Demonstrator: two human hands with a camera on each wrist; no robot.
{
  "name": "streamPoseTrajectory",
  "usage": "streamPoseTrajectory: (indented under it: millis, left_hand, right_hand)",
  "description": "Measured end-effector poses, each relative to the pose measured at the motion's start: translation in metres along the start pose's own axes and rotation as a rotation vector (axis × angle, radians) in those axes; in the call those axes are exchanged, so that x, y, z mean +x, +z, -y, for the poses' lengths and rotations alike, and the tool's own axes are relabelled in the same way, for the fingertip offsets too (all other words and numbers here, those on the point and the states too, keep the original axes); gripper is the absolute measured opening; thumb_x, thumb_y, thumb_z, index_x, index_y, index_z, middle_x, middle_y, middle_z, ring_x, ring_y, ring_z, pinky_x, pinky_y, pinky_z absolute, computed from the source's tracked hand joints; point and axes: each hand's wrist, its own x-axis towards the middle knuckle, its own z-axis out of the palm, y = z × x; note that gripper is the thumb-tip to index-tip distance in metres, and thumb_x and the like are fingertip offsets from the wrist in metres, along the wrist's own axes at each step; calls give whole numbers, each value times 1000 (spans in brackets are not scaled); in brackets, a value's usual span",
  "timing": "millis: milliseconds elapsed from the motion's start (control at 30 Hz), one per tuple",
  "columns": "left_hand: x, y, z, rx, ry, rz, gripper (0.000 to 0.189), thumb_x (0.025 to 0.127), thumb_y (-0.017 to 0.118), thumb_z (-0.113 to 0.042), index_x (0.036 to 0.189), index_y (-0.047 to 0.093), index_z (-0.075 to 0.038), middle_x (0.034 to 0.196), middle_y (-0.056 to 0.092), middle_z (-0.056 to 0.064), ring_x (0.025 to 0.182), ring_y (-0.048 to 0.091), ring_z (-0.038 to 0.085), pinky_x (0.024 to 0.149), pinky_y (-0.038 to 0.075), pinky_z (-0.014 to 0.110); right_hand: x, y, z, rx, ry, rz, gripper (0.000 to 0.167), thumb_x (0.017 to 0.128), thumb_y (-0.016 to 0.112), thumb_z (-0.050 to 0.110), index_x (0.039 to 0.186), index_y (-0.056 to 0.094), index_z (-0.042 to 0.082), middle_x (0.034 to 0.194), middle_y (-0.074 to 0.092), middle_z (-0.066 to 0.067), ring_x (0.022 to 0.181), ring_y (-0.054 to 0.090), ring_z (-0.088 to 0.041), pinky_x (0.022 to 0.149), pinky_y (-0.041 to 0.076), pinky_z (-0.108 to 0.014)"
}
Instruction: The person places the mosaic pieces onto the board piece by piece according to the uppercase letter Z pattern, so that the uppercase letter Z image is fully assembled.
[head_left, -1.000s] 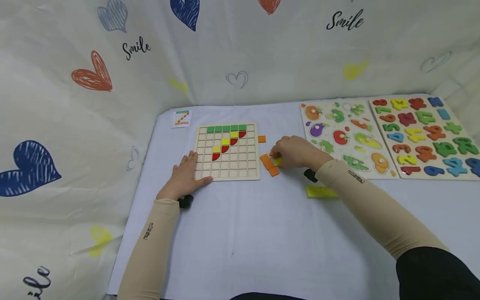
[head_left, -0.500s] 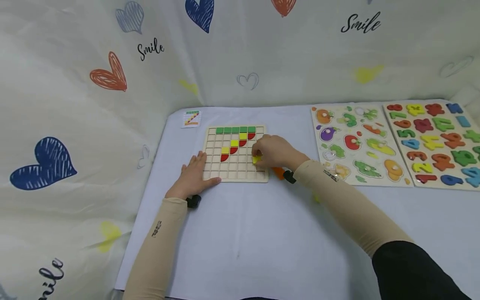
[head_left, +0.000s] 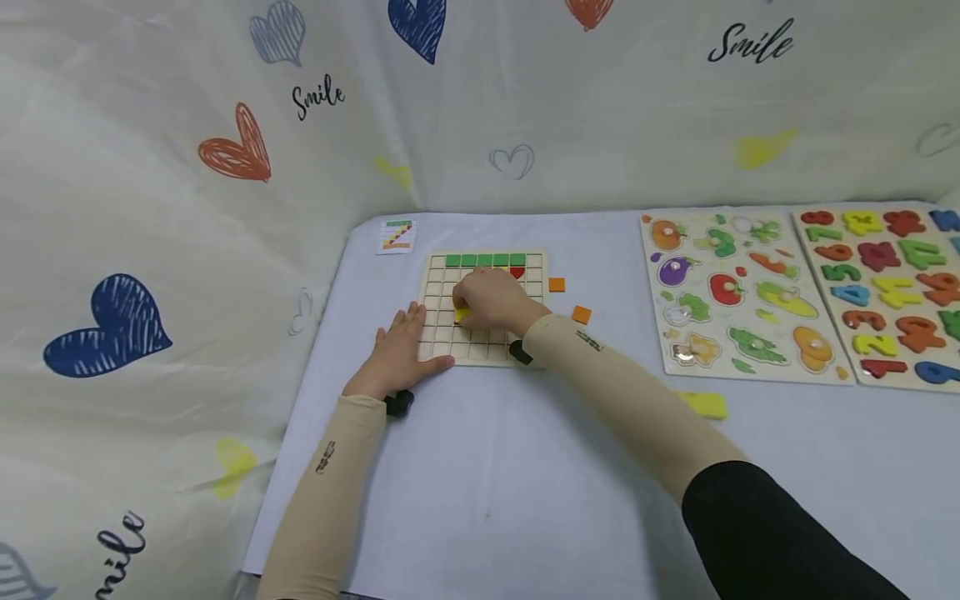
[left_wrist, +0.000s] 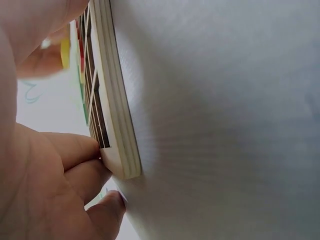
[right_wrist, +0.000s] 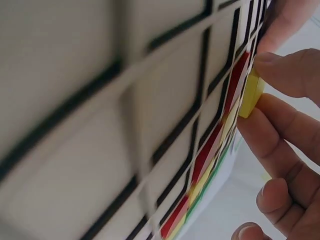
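Note:
A wooden grid board [head_left: 450,348] lies on the white table. Along its top row runs a line of green square tiles [head_left: 483,260], with a red quarter-circle tile [head_left: 517,272] below the right end. My left hand [head_left: 393,354] rests at the board's lower left, fingers extended along the edge and touching it. Over the left middle of the grid, my right hand [head_left: 491,302] pinches a yellow square tile [right_wrist: 251,92] between thumb and fingers. Red tiles [right_wrist: 207,155] run diagonally in the right wrist view; in the head view my right hand covers most of them.
Two orange tiles [head_left: 557,285] lie right of the board. A yellow block [head_left: 703,405] sits partly behind my right sleeve. A pattern card [head_left: 396,237] lies at back left. A vegetable puzzle board [head_left: 738,362] and a number puzzle board [head_left: 911,312] occupy the right.
My right hand has carried the yellow tile leftward from beside the orange tiles to over the grid. My left hand stays at the board's edge. The head view has shifted slightly.

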Motion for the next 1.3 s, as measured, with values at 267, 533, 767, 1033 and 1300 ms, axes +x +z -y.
streamPoseTrajectory:
  millis: [267, 533, 767, 1033, 1300]
  left_hand:
    - [0, 0, 0, 16, -4, 4, 112, 93, 66, -66, 168, 7, -7, 177, 3, 12, 165, 2, 37, 127, 9, 70]
    - [2, 1, -1, 8, 4, 2, 112, 93, 65, -67, 168, 7, -7, 177, 2, 12, 165, 2, 36, 128, 9, 70]
    - [1, 2, 3, -3, -4, 6, 114, 92, 65, -68, 168, 5, -9, 177, 1, 10, 165, 1, 35, 129, 8, 68]
    - [1, 4, 2, -7, -6, -4, 115, 91, 67, -68, 168, 5, -8, 177, 1, 10, 165, 1, 36, 128, 8, 69]
    - [2, 5, 1, 11, -12, -7, 115, 91, 68, -65, 168, 5, -7, 177, 2, 11, 165, 2, 38, 127, 9, 70]
  right_hand:
    - [20, 8, 18, -46, 9, 12, 18, 94, 75, 27, 107, 81, 17, 105, 78, 4, 106, 66, -22, 94, 55, -44]
    - [25, 12, 18, -23, 19, 6, 17, 95, 77, 30, 106, 80, 17, 104, 77, 4, 106, 64, -21, 97, 55, -43]
    - [22, 10, 12, 23, 11, 28, 29, 95, 77, 35, 115, 78, 15, 106, 75, 2, 105, 63, -20, 97, 54, -41]
    - [2, -8, -11, 48, 56, 14, 31, 94, 78, 33, 119, 77, 14, 111, 75, 0, 104, 65, -20, 93, 57, -39]
    - [-35, -28, -49, 31, 138, 34, 21, 95, 75, 24, 113, 78, 12, 109, 75, -2, 106, 62, -24, 96, 54, -42]
